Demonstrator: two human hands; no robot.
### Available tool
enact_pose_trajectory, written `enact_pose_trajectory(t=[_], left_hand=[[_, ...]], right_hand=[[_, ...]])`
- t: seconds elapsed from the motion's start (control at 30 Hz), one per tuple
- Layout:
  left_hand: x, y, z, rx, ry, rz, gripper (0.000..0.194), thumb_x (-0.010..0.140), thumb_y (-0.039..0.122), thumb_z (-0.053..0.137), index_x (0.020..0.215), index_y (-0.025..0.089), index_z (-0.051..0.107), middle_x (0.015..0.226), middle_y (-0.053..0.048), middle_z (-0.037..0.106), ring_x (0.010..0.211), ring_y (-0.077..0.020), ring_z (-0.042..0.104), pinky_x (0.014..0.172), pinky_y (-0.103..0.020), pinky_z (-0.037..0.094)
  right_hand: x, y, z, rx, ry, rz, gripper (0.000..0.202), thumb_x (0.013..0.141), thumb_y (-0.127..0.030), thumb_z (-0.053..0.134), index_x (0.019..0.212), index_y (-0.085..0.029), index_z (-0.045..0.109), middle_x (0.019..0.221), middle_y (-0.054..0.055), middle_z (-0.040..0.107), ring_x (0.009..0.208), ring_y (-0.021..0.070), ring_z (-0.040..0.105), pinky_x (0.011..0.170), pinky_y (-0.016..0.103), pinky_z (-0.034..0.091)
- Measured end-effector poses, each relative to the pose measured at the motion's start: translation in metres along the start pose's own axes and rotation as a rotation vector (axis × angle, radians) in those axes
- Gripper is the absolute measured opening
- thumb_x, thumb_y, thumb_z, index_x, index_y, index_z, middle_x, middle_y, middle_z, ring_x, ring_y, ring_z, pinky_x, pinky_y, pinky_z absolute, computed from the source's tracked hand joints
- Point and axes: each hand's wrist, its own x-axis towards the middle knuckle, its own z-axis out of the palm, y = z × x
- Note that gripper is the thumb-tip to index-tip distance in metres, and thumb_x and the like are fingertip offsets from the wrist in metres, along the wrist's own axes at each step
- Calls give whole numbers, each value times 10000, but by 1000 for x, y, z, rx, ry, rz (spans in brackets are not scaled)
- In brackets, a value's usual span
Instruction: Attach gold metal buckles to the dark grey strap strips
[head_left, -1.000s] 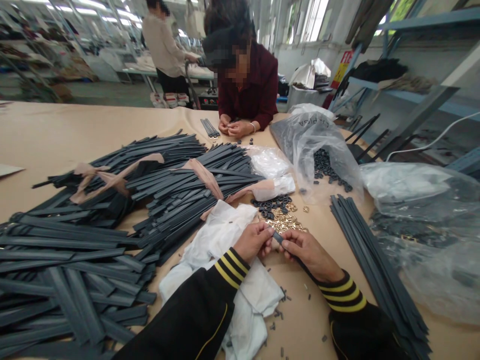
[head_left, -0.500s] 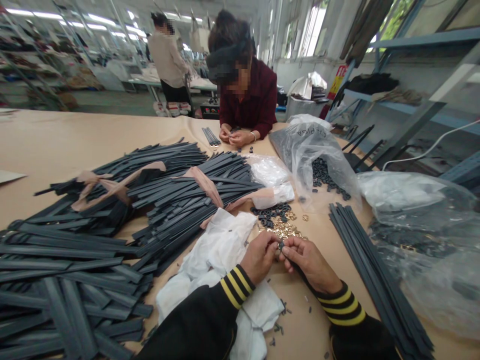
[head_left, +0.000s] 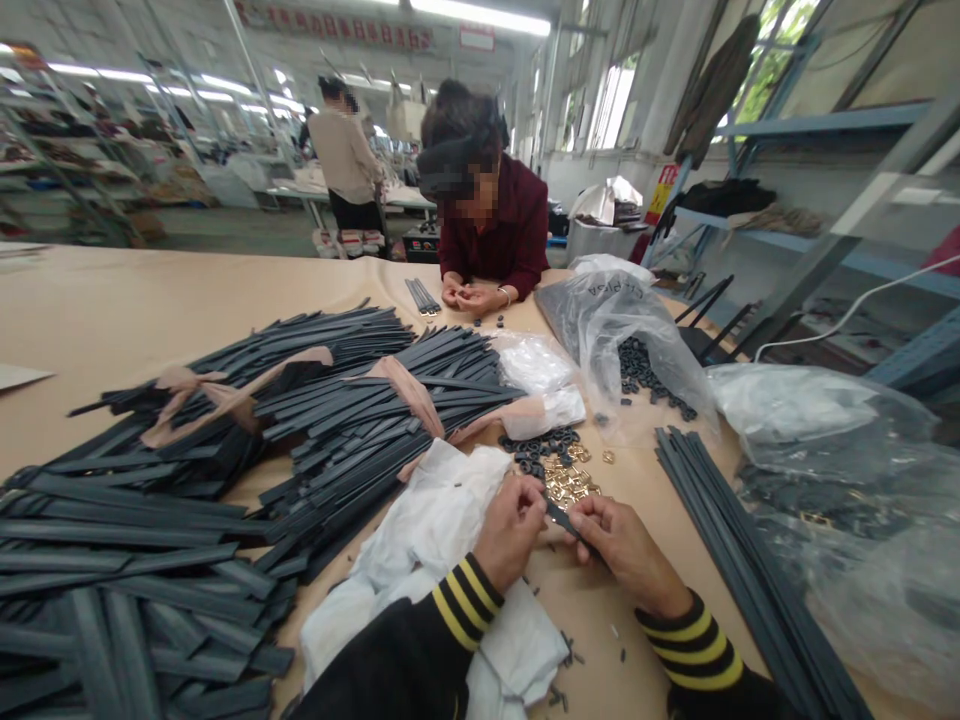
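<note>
Right now I have a dark strap (head_left: 561, 518) pinched between the thumb and fingers of my right hand (head_left: 626, 555), its short end pointing toward my left. My left hand (head_left: 514, 525) is curled right at that end, fingertips against it or nearly so (I can't tell whether they are nipping it, since the knuckles hide the spot). The strap is up in front of me, just on the near side of a scatter of gold buckles (head_left: 574, 487) on the tan table (head_left: 592, 620), with dark loops (head_left: 536, 455) heaped beyond them. Crumpled white cloth (head_left: 427, 500) lies beneath my left forearm, a bundle of straps (head_left: 390, 440) tied with a pinkish band sits past it, and a loose stack of straps (head_left: 731, 540) lies to my right
</note>
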Motion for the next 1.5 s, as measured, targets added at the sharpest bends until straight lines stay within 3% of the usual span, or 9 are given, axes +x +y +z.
enact_pose_trajectory(t=[0.23, 0.4, 0.53, 0.63, 0.83, 1.0, 1.17, 1.37, 1.5], left_hand=[[2, -5, 0, 111, -18, 151, 85, 688, 144, 469, 626, 163, 414, 801, -37, 473, 792, -144, 450, 710, -284, 387], [2, 2, 0, -421, -193, -200, 239, 680, 325, 552, 615, 131, 429, 896, -43, 456, 591, -66, 469, 574, -243, 412], [5, 3, -6, -642, -137, -290, 260, 623, 323, 618, 628, 121, 455, 880, -46, 477, 701, -96, 491, 587, -212, 411], [8, -1, -9, -470, -77, -233, 200, 678, 301, 572, 688, 122, 482, 837, -40, 498, 688, -86, 473, 581, -196, 406], [5, -5, -4, -98, 7, 29, 402, 718, 202, 523, 1108, 200, 427, 1086, -84, 455, 829, -133, 491, 585, -207, 442], [4, -5, -1, -45, -69, 28, 226, 725, 184, 511, 947, 161, 548, 803, -34, 573, 671, -110, 533, 610, -228, 454], [5, -6, -3, -121, -31, -85, 148, 726, 265, 537, 820, 152, 551, 600, 24, 537, 516, -72, 507, 509, -187, 428], [6, -2, -7, -344, -154, -392, 369, 747, 470, 459, 573, 145, 429, 415, 51, 447, 304, -38, 398, 287, -132, 259], [7, 0, -8, -411, -144, -456, 390, 721, 479, 488, 542, 137, 431, 393, 46, 445, 287, -36, 397, 265, -124, 244]], right_hand=[[0, 0, -6, -321, 37, -102, 177, 755, -333, 511, 724, -159, 529, 607, -18, 524, 540, 107, 473, 499, 217, 362], [-4, -12, -13, -275, -44, -125, 179, 759, -322, 512, 695, -155, 530, 611, -20, 519, 561, 101, 464, 529, 212, 355], [-4, -8, -25, -335, 70, -125, 187, 754, -334, 522, 698, -156, 532, 596, -18, 528, 550, 108, 474, 524, 218, 356], [-4, -5, -31, -325, 177, -121, 188, 759, -337, 521, 727, -152, 538, 626, -6, 548, 587, 116, 497, 558, 224, 370], [-6, -7, -26, -204, 52, -35, 216, 763, -358, 515, 714, -149, 537, 572, -34, 499, 468, 68, 384, 443, 197, 285], [-5, -4, -25, -202, 16, -45, 221, 774, -360, 503, 731, -148, 548, 597, -30, 506, 479, 66, 390, 448, 194, 301], [-6, -7, -24, -297, -8, -126, 205, 748, -328, 545, 876, -168, 563, 778, 18, 595, 698, 136, 536, 617, 240, 411], [-12, -11, -21, -267, -225, -65, 298, 845, -348, 394, 703, -146, 561, 619, 3, 591, 529, 92, 523, 532, 214, 399], [-12, -9, -21, -192, -237, -31, 287, 835, -360, 415, 725, -137, 560, 635, 8, 607, 520, 84, 517, 526, 207, 399]])
